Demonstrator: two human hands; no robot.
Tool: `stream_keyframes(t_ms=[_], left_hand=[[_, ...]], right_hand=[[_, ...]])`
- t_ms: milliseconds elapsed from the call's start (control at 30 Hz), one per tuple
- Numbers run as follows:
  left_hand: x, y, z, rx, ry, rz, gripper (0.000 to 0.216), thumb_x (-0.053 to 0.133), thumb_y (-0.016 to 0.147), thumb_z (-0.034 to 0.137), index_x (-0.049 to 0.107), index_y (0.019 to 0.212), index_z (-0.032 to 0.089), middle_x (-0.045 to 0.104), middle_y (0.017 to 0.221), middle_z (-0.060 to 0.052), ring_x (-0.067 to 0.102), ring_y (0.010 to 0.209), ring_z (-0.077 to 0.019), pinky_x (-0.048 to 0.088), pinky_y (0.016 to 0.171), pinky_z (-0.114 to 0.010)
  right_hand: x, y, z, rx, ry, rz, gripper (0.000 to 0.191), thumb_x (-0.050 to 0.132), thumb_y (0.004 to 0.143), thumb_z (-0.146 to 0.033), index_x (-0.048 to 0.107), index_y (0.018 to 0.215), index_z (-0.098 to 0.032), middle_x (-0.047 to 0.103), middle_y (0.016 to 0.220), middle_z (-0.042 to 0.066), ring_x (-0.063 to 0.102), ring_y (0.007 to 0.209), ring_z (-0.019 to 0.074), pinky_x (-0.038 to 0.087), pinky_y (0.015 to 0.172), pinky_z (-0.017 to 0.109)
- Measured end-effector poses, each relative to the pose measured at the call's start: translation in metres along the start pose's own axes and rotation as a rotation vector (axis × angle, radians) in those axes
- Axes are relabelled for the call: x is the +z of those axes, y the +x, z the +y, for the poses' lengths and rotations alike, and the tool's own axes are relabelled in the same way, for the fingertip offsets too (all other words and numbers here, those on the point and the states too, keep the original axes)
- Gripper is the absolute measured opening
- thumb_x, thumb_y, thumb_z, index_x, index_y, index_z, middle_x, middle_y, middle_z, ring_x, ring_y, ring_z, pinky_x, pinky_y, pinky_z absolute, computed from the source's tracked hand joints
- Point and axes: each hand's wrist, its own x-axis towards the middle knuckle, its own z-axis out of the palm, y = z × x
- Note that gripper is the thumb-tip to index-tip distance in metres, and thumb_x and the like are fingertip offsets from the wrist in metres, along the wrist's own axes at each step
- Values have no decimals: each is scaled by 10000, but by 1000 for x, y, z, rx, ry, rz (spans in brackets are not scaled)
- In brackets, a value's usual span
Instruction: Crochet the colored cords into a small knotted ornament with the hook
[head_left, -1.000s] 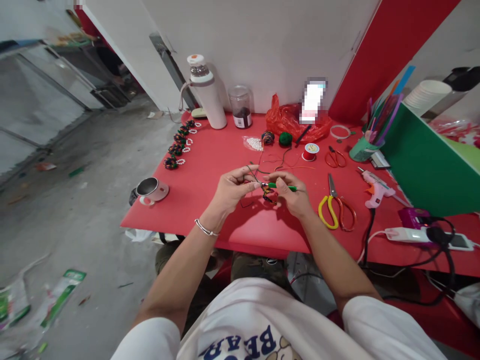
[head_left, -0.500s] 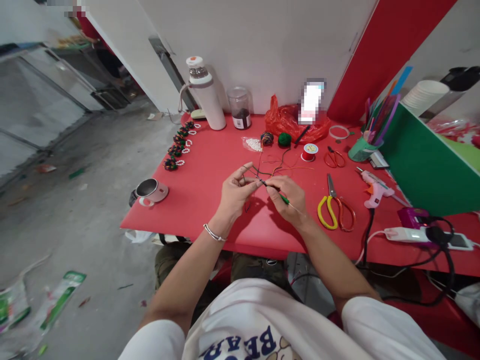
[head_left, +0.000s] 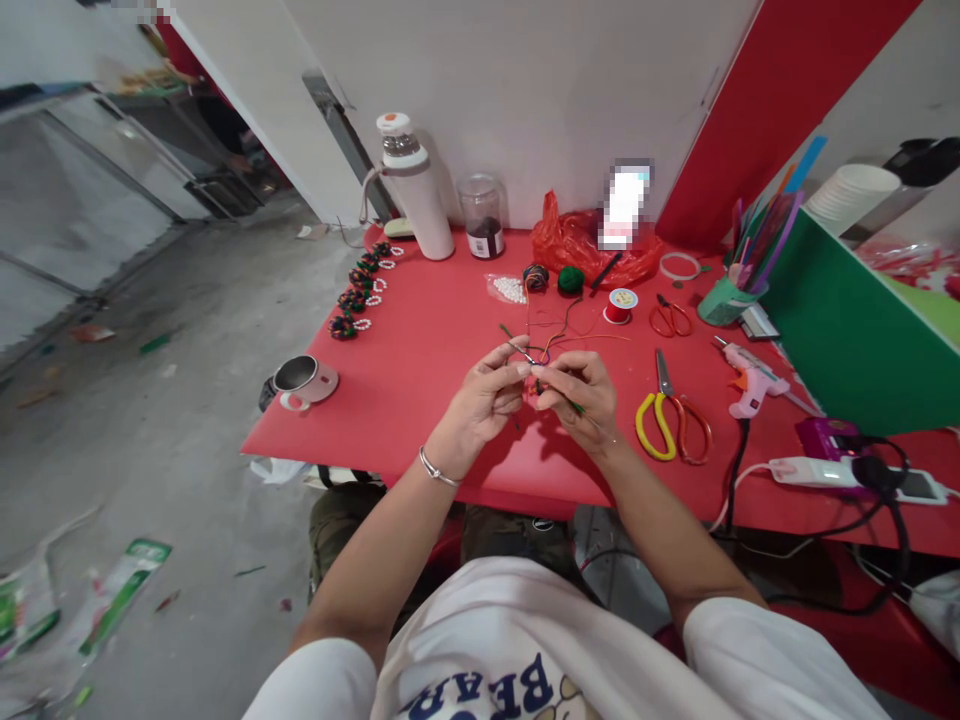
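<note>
My left hand (head_left: 491,395) is pinched at the fingertips on a small piece of dark, multicoloured yarn work (head_left: 534,385), mostly hidden by the fingers. Close against it, my right hand (head_left: 583,400) grips a crochet hook (head_left: 576,407) by its green handle. The thin metal shaft passes between both sets of fingertips, above the table. Strands of yarn run from the hands back to a multicoloured yarn ball (head_left: 535,277) and a green yarn ball (head_left: 570,281). Beside these lies a bag of white beads (head_left: 509,289).
Scissors (head_left: 664,410), small snips (head_left: 670,316), a red thread spool (head_left: 620,305) and a pink glue gun (head_left: 750,378) lie right on the red table (head_left: 420,400). A cup (head_left: 305,380), beaded yarn pieces (head_left: 352,300), a flask (head_left: 420,200) and a jar (head_left: 481,215) stand left and behind.
My left hand has shifted slightly right and turned, its raised forefinger lowered towards the right fingertips. The yarn work shows reddish colour below the fingers now.
</note>
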Motion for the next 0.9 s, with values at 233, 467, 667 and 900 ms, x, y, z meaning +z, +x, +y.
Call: stream_keyframes(t_ms=[233, 467, 667, 900], left_hand=[[-7, -2, 5, 15, 9, -39, 507, 943, 586, 76, 776, 1056, 168, 513, 504, 103, 263, 369, 4, 136, 392, -145], [-11, -3, 11, -6, 92, -117, 485, 936, 588, 83, 792, 1045, 155, 626, 623, 56, 304, 390, 13, 182, 399, -146], [-19, -6, 23, -41, 178, -115, 489, 923, 560, 68, 804, 1027, 151, 625, 622, 54, 311, 387, 10, 174, 386, -142], [-28, -6, 31, -76, 204, -169, 469, 879, 589, 61, 798, 1044, 141, 627, 640, 38, 314, 409, 3, 168, 387, -141]], right_hand=[[-2, 11, -4, 79, 178, 35, 324, 695, 958, -551, 838, 1130, -316, 737, 916, 60, 700, 852, 203, 596, 789, 370], [-4, 14, -1, 402, 495, 39, 447, 752, 824, -716, 875, 933, -300, 763, 756, 40, 695, 676, 186, 588, 669, 346], [-11, 18, -4, 563, 634, -52, 451, 827, 741, -712, 881, 881, -287, 767, 666, 31, 688, 562, 162, 562, 544, 281], [-13, 17, 1, 606, 665, -90, 454, 862, 713, -694, 876, 855, -264, 775, 669, 33, 704, 548, 164, 606, 551, 287]])
